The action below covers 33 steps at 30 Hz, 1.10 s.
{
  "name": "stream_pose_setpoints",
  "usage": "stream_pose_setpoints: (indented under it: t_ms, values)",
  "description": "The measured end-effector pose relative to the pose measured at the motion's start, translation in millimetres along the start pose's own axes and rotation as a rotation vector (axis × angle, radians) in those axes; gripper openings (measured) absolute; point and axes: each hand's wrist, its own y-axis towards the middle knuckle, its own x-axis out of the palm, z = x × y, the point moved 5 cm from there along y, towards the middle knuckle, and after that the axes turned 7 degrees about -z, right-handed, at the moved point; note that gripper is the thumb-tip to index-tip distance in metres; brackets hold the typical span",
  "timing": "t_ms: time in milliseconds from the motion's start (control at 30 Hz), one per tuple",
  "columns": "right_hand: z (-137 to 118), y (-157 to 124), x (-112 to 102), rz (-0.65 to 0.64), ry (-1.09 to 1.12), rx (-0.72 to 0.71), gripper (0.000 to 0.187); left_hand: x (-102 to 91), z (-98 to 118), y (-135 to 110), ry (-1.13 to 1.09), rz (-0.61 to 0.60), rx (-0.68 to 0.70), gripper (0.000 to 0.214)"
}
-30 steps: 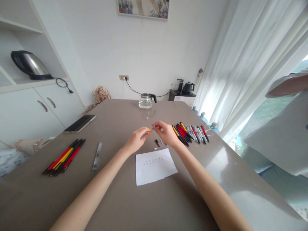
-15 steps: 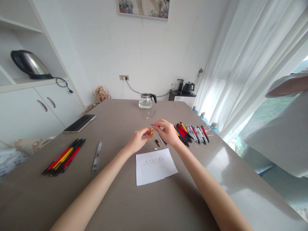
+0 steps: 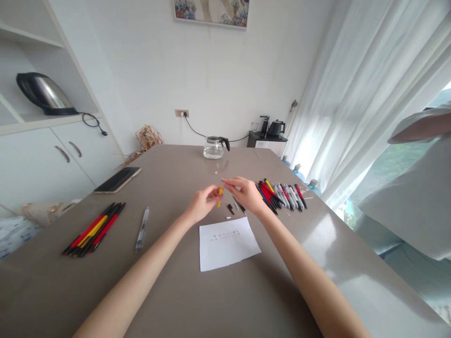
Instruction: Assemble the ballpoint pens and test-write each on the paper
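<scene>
Upright in the fingers of my left hand (image 3: pixel 203 203) is a yellow pen barrel (image 3: pixel 220 197), closed in a pinch. My right hand (image 3: pixel 244 193) is just right of the barrel's top, thumb and fingers pinched together; whatever lies between them is too small to make out. Below the hands, small pen parts lie on the table: a black piece (image 3: pixel 230 209), a little white piece (image 3: pixel 229 218) and a thin dark piece (image 3: pixel 240 204) partly under my right hand. A sheet of white paper (image 3: pixel 229 253) with rows of handwriting lies nearer to me.
Red, yellow and black pens (image 3: pixel 93 230) lie bundled at left, beside a clear pen (image 3: pixel 142 230). More pens (image 3: pixel 282 196) are lined up at right. A tablet-like device (image 3: pixel 118 180) and a glass pot (image 3: pixel 213 149) stand farther back. Another person's sleeve (image 3: pixel 423 123) shows at right.
The yellow barrel stands straighter, with more of it showing. The pale bit seen at its top before is no longer visible there. Both hands have stayed nearly in place.
</scene>
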Motion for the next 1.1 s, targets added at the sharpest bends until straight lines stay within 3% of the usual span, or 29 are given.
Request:
stream_pose_setpoints:
  t_ms: [100, 300, 433, 867, 1000, 1100]
  values:
    - [5, 1, -1, -0.096, -0.105, 0.058, 0.020, -1.0, -4, 0, -0.006, 0.017, -0.008, 0.024]
    - [17, -8, 27, -0.614, -0.314, 0.156, 0.011, -2.4, -7, -1, -0.007, 0.044, -0.030, 0.028]
    - [19, -14, 42, -0.747, -0.420, 0.174, 0.014, -2.4, -6, -1, -0.011, 0.050, -0.034, 0.029]
    - [20, -20, 58, -0.799, -0.487, 0.131, 0.023, -1.9, -5, -2, -0.003, 0.048, -0.056, 0.028]
    - [20, -16, 51, -0.692, -0.432, 0.147, 0.019, -1.4, -7, -2, 0.010, 0.043, -0.052, 0.028]
    - [21, -9, 36, -0.498, -0.344, 0.174, 0.017, -0.3, -7, -3, 0.031, 0.034, -0.047, 0.027]
